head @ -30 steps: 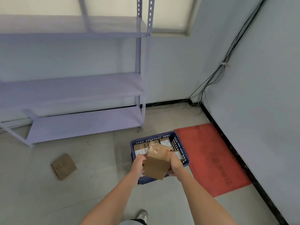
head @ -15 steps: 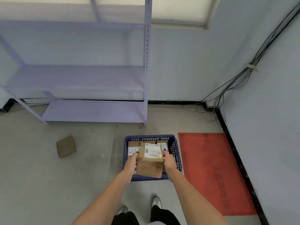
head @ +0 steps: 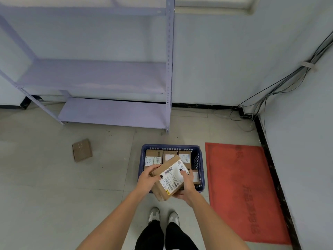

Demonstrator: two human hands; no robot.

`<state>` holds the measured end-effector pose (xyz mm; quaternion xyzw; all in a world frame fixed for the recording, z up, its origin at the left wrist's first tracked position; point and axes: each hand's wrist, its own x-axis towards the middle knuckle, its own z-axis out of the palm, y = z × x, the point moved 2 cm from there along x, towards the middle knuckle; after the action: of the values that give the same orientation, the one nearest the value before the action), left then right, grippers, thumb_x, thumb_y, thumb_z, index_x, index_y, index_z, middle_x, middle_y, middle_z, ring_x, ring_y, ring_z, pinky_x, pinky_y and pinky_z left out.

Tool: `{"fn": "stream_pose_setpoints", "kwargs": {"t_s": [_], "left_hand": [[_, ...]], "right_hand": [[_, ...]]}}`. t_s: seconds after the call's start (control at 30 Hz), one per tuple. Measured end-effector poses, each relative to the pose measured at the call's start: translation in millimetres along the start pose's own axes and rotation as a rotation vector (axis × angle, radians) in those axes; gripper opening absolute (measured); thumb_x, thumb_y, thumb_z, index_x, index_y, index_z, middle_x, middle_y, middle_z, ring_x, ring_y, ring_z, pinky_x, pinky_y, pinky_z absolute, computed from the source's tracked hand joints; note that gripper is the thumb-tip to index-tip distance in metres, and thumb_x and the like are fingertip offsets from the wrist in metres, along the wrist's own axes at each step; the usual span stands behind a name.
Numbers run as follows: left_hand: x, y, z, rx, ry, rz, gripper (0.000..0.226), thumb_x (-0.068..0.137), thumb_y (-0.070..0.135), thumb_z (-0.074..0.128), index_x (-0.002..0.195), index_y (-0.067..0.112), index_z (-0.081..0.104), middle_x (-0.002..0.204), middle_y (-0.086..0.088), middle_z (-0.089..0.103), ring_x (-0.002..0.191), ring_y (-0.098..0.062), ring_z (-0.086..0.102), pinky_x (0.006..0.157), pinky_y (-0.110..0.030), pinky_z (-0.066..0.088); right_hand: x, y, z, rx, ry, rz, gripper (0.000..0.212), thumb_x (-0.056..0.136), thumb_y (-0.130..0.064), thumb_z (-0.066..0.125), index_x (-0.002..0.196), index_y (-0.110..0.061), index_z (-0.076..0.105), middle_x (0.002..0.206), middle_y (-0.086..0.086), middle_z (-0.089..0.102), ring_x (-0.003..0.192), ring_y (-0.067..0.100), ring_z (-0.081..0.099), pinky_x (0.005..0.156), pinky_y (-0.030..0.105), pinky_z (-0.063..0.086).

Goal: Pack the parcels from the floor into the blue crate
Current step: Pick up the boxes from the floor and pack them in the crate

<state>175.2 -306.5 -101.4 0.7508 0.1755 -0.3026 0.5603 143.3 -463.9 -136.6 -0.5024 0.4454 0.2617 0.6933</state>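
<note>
Head view: the person stands over the blue crate (head: pixel 199 165), which sits on the floor just left of a red mat (head: pixel 241 192) and near the foot of a pale metal shelf rack (head: pixel 111 112). Both hands hold one labelled parcel (head: pixel 170 179) above the near part of the crate, tilted, its white shipping label facing up. The left hand (head: pixel 148 178) has its grip on the parcel's far-left end, fingers curled over the top edge and thumb on the upper face. The right hand (head: pixel 185 186) cups the parcel from below on the right, with its thumb pressed onto the label. Neither hand is free.

Inside the crate, a row of three packed parcels (head: pixel 154 157) stands along the far wall, labels visible, and at least one more shows at the right, partly hidden behind the held parcel. How full the near part of the crate is cannot be told, since hands and parcel cover it.

One loose parcel (head: pixel 82 150) lies flat on the floor well to the left of the crate, untouched.

By the look of it, the job is mostly done: several parcels are in, one is about to be set down, and the loose one on the floor is all that is visibly left to fetch.
</note>
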Motion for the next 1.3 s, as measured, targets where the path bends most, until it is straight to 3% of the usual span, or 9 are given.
{"fn": "stream_pose_setpoints", "kwargs": {"t_s": [0.17, 0.4, 0.57, 0.73, 0.83, 0.97, 1.07, 1.13, 1.3], "left_hand": [[22.8, 6.5, -7.7, 0.013, 0.117, 0.025, 0.050, 0.085, 0.000, 0.056, 0.127, 0.028, 0.054, 0.152, 0.000, 0.017, 0.137, -0.024, 0.028, 0.108, -0.040, 0.038], [51.4, 0.5, -17.9, -0.145, 0.230, -0.114, 0.056, 0.090, 0.003, 0.054, 0.138, 0.019, 0.029, 0.133, -0.014, 0.048, 0.113, -0.031, 0.057, 0.087, -0.042, 0.053], [72.6, -9.1, -23.6, -0.171, 0.248, -0.146, 0.040, 0.090, 0.003, 0.053, 0.128, 0.008, 0.044, 0.126, -0.015, 0.057, 0.099, -0.025, 0.060, 0.076, -0.034, 0.052], [99.6, -37.7, -13.4, -0.174, 0.166, -0.209, 0.043, 0.090, 0.002, 0.050, 0.131, 0.016, 0.049, 0.110, -0.010, 0.065, 0.091, -0.022, 0.065, 0.066, -0.029, 0.053], [130.3, -73.3, -5.0, -0.125, 0.156, -0.275, 0.045, 0.092, 0.006, 0.049, 0.131, 0.027, 0.049, 0.101, -0.008, 0.068, 0.088, -0.021, 0.066, 0.065, -0.029, 0.054], [191.4, -135.7, 6.8, -0.150, 0.252, -0.356, 0.043, 0.093, 0.009, 0.050, 0.133, 0.021, 0.045, 0.116, -0.006, 0.062, 0.092, -0.021, 0.063, 0.070, -0.030, 0.052], [250.5, -186.8, 12.6, -0.174, 0.316, -0.374, 0.042, 0.092, 0.005, 0.049, 0.133, 0.014, 0.045, 0.126, -0.009, 0.058, 0.098, -0.021, 0.057, 0.081, -0.031, 0.048], [287.8, -220.4, 15.5, -0.123, 0.307, -0.367, 0.044, 0.092, 0.004, 0.047, 0.135, 0.015, 0.044, 0.125, -0.008, 0.059, 0.099, -0.019, 0.057, 0.083, -0.030, 0.047], [346.7, -286.5, 18.3, 0.033, 0.265, -0.397, 0.051, 0.093, 0.008, 0.047, 0.142, 0.016, 0.033, 0.127, -0.010, 0.057, 0.109, -0.026, 0.057, 0.082, -0.031, 0.044]], "right_hand": [[15.7, -13.7, -7.7, -0.090, 0.034, 0.007, 0.040, 0.096, -0.039, 0.040, 0.130, -0.018, 0.038, 0.105, 0.008, 0.059, 0.091, 0.030, 0.064, 0.083, 0.043, 0.053], [37.1, -36.3, 2.4, -0.239, 0.076, -0.104, 0.043, 0.093, -0.040, 0.041, 0.123, -0.009, 0.045, 0.107, 0.007, 0.064, 0.094, 0.020, 0.059, 0.081, 0.035, 0.048], [52.8, -44.3, 7.9, -0.367, -0.005, -0.107, 0.045, 0.092, -0.047, 0.037, 0.128, -0.021, 0.046, 0.116, 0.007, 0.065, 0.099, 0.021, 0.063, 0.077, 0.030, 0.050], [96.7, -13.5, 2.1, -0.383, -0.006, 0.046, 0.028, 0.094, -0.042, 0.039, 0.101, -0.020, 0.054, 0.107, 0.006, 0.060, 0.094, 0.020, 0.053, 0.079, 0.031, 0.038], [143.3, 15.7, 4.1, -0.313, 0.066, 0.061, 0.021, 0.085, -0.039, 0.052, 0.080, -0.020, 0.058, 0.098, 0.007, 0.062, 0.091, 0.019, 0.056, 0.078, 0.029, 0.047], [236.5, 55.2, 13.3, -0.278, 0.103, 0.083, 0.020, 0.087, -0.023, 0.054, 0.068, -0.019, 0.054, 0.089, 0.013, 0.056, 0.082, 0.026, 0.058, 0.059, 0.023, 0.043], [318.2, 89.6, 24.8, -0.323, 0.076, 0.055, 0.016, 0.084, -0.036, 0.050, 0.084, -0.026, 0.061, 0.108, 0.013, 0.059, 0.089, 0.025, 0.061, 0.068, 0.025, 0.047], [367.2, 113.1, 31.9, -0.330, 0.057, 0.054, 0.034, 0.075, -0.047, 0.049, 0.098, -0.026, 0.064, 0.115, 0.015, 0.059, 0.099, 0.028, 0.062, 0.080, 0.033, 0.049], [432.4, 155.8, 44.4, -0.373, 0.026, 0.085, 0.033, 0.087, -0.041, 0.047, 0.108, -0.018, 0.059, 0.113, 0.011, 0.059, 0.101, 0.024, 0.059, 0.069, 0.024, 0.045]]}}
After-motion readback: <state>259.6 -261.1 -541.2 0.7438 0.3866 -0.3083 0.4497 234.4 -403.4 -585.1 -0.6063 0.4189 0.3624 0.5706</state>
